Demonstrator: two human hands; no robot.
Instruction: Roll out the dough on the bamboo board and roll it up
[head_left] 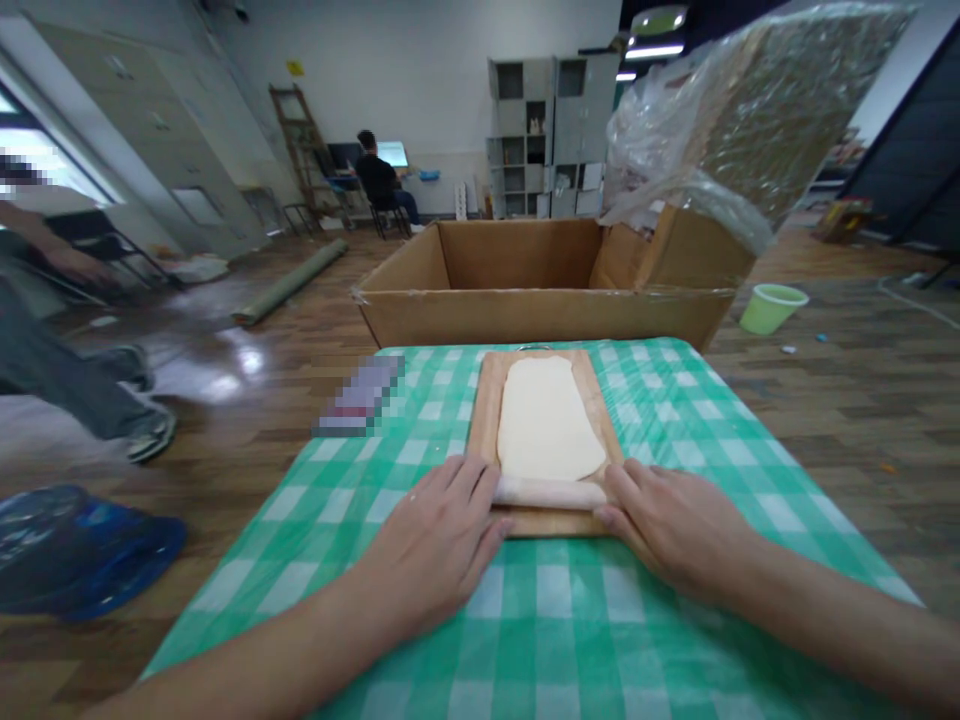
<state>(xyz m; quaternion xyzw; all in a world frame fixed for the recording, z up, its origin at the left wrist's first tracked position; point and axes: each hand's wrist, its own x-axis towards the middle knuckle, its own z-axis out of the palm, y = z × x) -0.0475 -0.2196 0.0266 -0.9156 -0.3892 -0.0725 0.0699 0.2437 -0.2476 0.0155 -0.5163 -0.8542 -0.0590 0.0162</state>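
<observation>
A pale rolling pin [551, 493] lies crosswise near the close end of a wooden board [486, 405]. My left hand [450, 525] is closed over its left end, and my right hand [664, 515] is closed over the right end. Just beyond the pin, a flat sheet of cream-coloured dough [547, 420] covers most of the board, its near edge close to or touching the pin. The ends of the pin are hidden under my fingers.
A green-and-white checked tablecloth [420, 400] covers the table, with a blurred-out flat object [364, 397] at its left edge. Behind stands a big open cardboard box [525, 315]. A green bucket [772, 308] is right; a person [67, 360] is at left, another [379, 180] sits far back.
</observation>
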